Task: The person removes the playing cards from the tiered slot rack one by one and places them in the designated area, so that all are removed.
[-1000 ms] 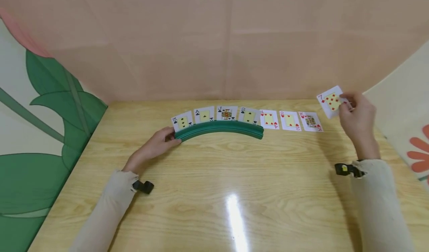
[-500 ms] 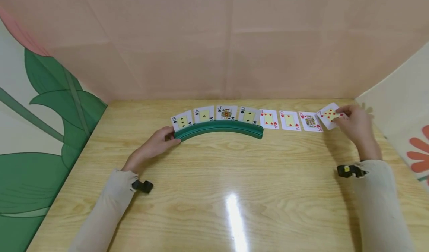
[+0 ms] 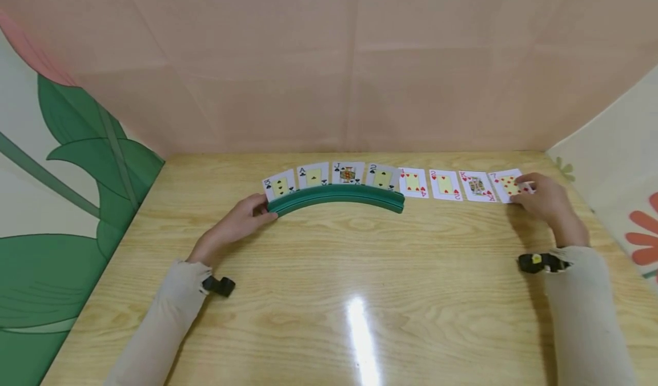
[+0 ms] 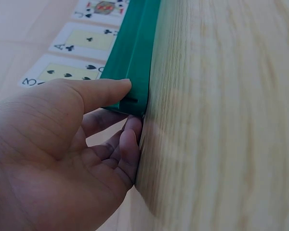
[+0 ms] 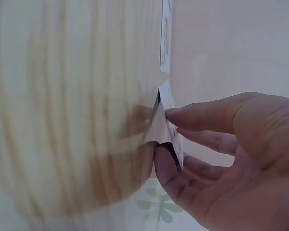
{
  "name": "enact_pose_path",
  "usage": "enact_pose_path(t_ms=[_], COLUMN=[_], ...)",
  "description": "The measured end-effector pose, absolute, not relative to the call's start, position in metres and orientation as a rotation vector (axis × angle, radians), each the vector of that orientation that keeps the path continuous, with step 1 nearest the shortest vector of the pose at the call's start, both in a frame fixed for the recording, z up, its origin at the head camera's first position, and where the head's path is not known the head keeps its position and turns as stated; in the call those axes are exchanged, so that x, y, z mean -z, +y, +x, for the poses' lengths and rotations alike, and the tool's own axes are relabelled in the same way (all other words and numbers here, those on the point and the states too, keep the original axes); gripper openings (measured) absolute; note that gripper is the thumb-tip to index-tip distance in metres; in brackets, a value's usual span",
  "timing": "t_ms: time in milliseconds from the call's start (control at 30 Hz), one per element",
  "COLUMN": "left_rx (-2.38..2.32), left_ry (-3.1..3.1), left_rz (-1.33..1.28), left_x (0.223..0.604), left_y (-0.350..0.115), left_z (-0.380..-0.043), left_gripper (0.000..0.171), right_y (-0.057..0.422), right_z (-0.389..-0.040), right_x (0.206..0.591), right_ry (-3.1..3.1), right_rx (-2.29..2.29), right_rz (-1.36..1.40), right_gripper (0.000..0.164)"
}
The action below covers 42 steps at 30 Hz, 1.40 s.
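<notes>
My left hand (image 3: 237, 220) grips the left end of a curved green card holder (image 3: 334, 193), thumb on its top in the left wrist view. Standing in its slot are the three of spades (image 3: 279, 185), the ace of clubs (image 3: 313, 176), the jack of spades (image 3: 348, 173) and a black two (image 3: 382, 176). At far right my right hand (image 3: 550, 203) pinches the seven of diamonds (image 3: 505, 183) by its right side. In the right wrist view this playing card (image 5: 166, 94) tilts, its far edge close to the table and its near edge raised, a finger beneath.
Right of the holder, a red-suit card (image 3: 413, 183), a red two (image 3: 445, 185) and a red king (image 3: 477, 187) lie face up in a row on the wooden table (image 3: 360, 260). A pink cloth wall (image 3: 329, 89) rises behind; printed panels stand at both sides.
My right hand has lowered the seven of diamonds from the air to the right end of the card row, turning it nearly in line. My left hand has stayed on the holder.
</notes>
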State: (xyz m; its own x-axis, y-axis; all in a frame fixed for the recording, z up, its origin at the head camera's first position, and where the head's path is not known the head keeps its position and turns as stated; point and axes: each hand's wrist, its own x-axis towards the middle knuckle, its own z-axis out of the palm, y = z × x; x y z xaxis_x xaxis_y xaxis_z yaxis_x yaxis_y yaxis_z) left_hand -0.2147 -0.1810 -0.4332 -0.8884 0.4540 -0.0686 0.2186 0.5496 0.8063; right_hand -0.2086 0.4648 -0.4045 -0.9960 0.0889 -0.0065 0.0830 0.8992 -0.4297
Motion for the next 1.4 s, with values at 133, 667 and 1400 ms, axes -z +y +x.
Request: enact_pose_path(t_ms=[133,667,1400], left_rx=[-1.248,-1.233,-1.249], left_ry=[2.526,2.528,2.524], left_rz=[0.556,0.569,0.585], left_x=[0.434,0.434,0.432], left_y=[-0.181,-0.181,-0.181], left_z=[-0.215,-0.216,-0.214], left_gripper=[0.045,0.044,0.044], right_y=[0.466,0.464,0.417], right_z=[-0.208,-0.207,-0.208], right_x=[0.406,0.406,0.372], right_ry=[-3.041,-3.01,-2.878], right_rx=[-0.678,-0.586,-0.641], right_rz=[-0.124,-0.01,-0.03], right_gripper=[0.042,0.037,0.034])
